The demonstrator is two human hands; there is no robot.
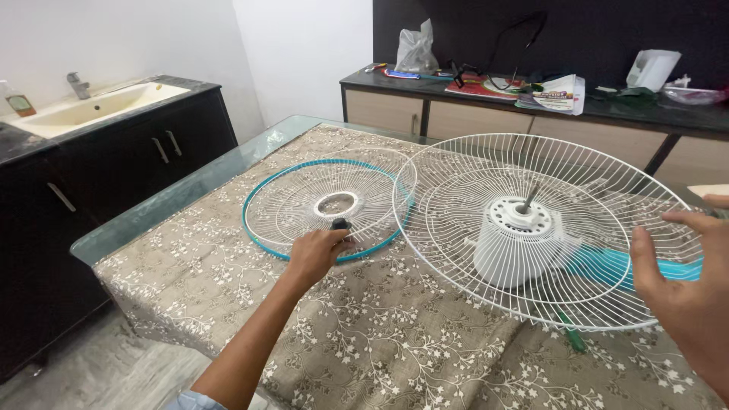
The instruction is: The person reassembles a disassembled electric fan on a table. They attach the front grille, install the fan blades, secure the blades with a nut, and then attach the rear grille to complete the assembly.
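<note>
Left hand reaching across the table, fingers curled closed around a small black knob and pressing down on the near rim of the front fan guard. Guard lying flat, white wire with a teal rim band and an open ring at its centre, the knob sitting just inside that rim, right at the fingertips.

Right hand hovering spread open, fingers splayed along the right edge of the rear fan guard, apparently steadying it; firm contact hard to tell. Rear guard tilting slightly, overlapping the far right side of the front guard, carrying the white motor housing with its shaft pointing up. Teal fan body showing through the wires beneath, and a green screwdriver handle peeking out under the near edge.

Everything resting on a beige floral tablecloth covering a glass-topped table. To the left, a dark cabinet with a cream sink and tap. Behind, a cluttered dark counter holding a plastic bag, papers and cables.
</note>
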